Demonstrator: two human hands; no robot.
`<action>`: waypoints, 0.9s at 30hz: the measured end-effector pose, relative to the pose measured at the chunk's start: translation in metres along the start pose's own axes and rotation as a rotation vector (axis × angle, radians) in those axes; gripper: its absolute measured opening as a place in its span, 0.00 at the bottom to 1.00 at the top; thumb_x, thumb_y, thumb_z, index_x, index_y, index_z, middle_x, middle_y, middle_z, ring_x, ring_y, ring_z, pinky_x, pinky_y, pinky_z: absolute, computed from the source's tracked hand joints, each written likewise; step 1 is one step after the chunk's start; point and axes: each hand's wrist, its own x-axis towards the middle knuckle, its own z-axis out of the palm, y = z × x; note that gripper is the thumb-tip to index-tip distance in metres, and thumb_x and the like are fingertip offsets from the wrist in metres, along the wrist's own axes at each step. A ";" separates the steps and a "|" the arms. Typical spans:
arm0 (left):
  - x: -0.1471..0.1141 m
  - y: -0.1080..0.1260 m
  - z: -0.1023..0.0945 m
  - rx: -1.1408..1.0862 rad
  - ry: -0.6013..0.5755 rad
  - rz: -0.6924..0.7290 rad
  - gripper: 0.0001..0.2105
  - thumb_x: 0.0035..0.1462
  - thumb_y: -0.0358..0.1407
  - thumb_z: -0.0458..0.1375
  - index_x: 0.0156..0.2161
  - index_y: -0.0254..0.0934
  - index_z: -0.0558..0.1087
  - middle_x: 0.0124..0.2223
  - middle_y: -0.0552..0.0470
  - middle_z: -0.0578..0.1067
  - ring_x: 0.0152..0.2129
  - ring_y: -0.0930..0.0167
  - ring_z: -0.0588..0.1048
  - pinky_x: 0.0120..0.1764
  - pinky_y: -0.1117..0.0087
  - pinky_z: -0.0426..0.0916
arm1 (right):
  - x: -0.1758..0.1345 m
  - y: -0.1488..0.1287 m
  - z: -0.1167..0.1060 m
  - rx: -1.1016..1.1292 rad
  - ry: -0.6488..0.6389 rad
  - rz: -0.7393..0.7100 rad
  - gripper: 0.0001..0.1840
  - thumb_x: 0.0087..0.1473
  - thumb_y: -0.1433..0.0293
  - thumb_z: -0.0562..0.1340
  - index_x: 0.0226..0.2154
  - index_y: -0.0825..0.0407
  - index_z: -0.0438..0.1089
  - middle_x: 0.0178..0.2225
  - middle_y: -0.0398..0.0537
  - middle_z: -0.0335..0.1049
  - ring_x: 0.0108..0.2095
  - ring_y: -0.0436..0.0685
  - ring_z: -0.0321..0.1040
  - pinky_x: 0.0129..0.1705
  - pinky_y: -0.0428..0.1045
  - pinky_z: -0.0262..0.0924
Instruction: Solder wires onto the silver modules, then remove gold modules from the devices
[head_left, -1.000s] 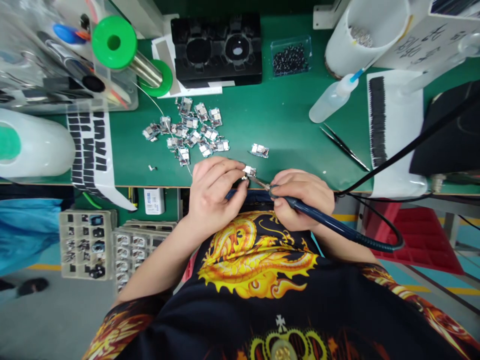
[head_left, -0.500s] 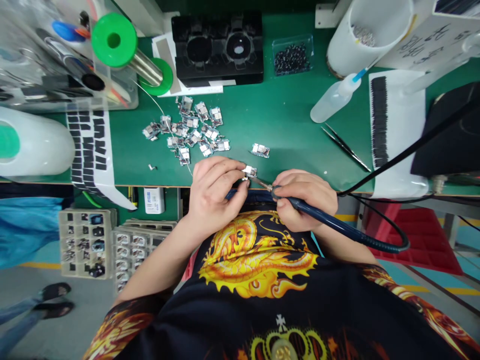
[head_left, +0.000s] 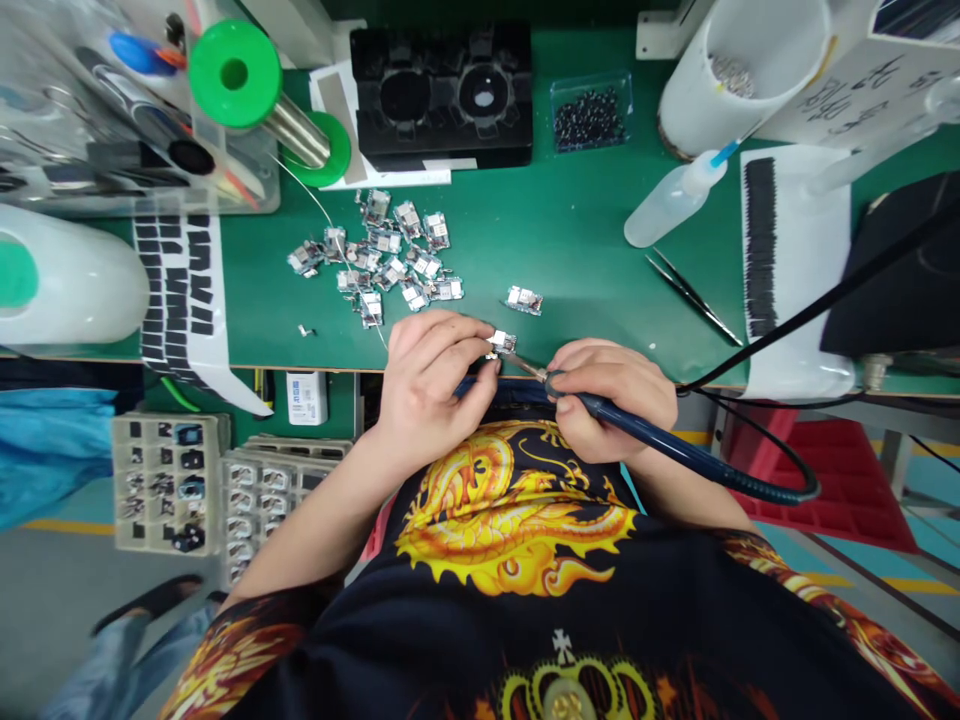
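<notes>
Between thumb and fingers, my left hand (head_left: pixel 439 375) pinches a small circuit board (head_left: pixel 504 342) at the near edge of the green bench. My right hand (head_left: pixel 615 395) is closed around a soldering iron (head_left: pixel 637 425) with a dark blue handle. The iron's metal tip points left and meets or nearly meets the board's right side; exact contact is too small to tell. Just beyond the held piece lies a single similar board (head_left: pixel 524 299). Farther left, several more circuit boards (head_left: pixel 390 272) form a loose pile, with a strand of solder wire (head_left: pixel 321 205) running across it.
A green solder spool (head_left: pixel 234 75) stands back left beside a black two-hole fixture (head_left: pixel 442 95). Tweezers (head_left: pixel 694 298), a squeeze bottle (head_left: pixel 671 205) and a sheet of black strips (head_left: pixel 760 250) lie to the right. Compartment trays (head_left: pixel 171 480) sit below the bench at left.
Both hands keep nearly the same pose, with the board and iron held together. The view shifts slightly. At lower left, another person's legs and feet have moved to the right.
</notes>
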 end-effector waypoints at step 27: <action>0.000 -0.003 -0.001 -0.020 -0.007 0.029 0.10 0.64 0.29 0.67 0.49 0.41 0.78 0.51 0.46 0.85 0.50 0.58 0.81 0.55 0.51 0.74 | 0.001 0.001 -0.001 0.031 -0.006 -0.047 0.12 0.52 0.78 0.67 0.40 0.51 0.77 0.28 0.41 0.75 0.26 0.53 0.76 0.36 0.53 0.83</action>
